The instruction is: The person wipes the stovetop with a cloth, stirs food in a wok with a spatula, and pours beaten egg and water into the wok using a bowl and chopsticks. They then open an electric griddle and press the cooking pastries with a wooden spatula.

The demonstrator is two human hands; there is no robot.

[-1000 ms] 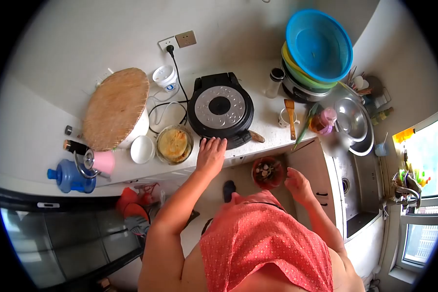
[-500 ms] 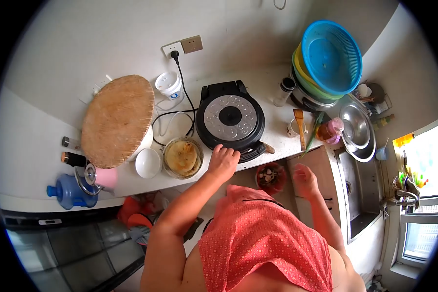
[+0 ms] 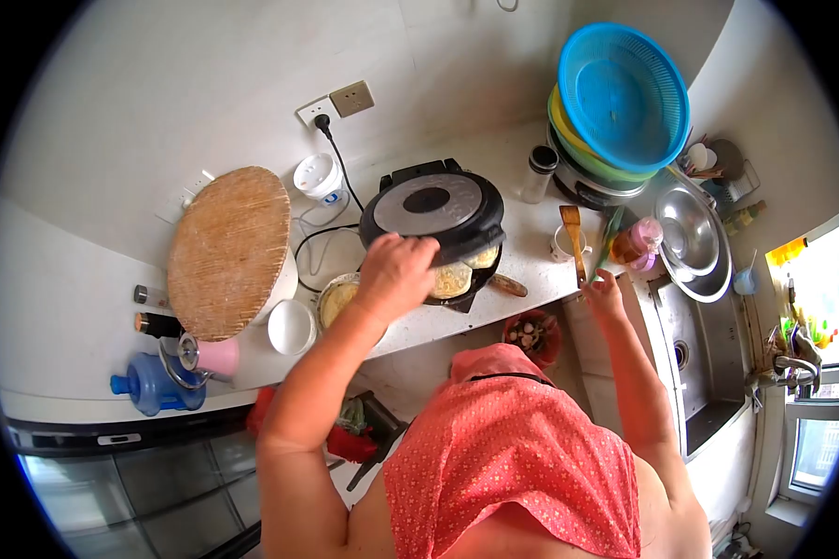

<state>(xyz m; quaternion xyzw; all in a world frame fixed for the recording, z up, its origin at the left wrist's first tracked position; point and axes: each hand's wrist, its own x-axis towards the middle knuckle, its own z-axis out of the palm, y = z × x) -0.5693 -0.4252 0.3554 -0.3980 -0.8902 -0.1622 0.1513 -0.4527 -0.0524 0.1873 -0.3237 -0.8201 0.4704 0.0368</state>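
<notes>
The black electric griddle's lid point(image 3: 471, 207) is tilted up at the front, and my left hand point(image 3: 398, 272) is closed on its front edge. Under the raised lid, browned flatbreads point(image 3: 450, 280) show on the lower plate, partly hidden by lid and hand. My right hand point(image 3: 604, 298) is at the counter's front edge, fingers partly spread, just beside the handle end of a wooden spatula point(image 3: 573, 228). That spatula leans in a white cup point(image 3: 561, 250). A bowl with cooked flatbread point(image 3: 336, 300) sits left of the griddle, partly behind my left forearm.
Left are a white bowl point(image 3: 292, 327), a round wooden board point(image 3: 228, 252) and a blue water jug point(image 3: 158, 384). Right are stacked basins point(image 3: 625, 93), a glass jar point(image 3: 538, 177), a pink-lidded jug point(image 3: 636, 244), metal bowls point(image 3: 687, 233) and the sink point(image 3: 694, 373). A red bin point(image 3: 536, 340) stands below.
My left hand has lifted the griddle lid from closed to partly raised, uncovering the flatbreads. My right hand has moved up to the counter edge beside the spatula handle.
</notes>
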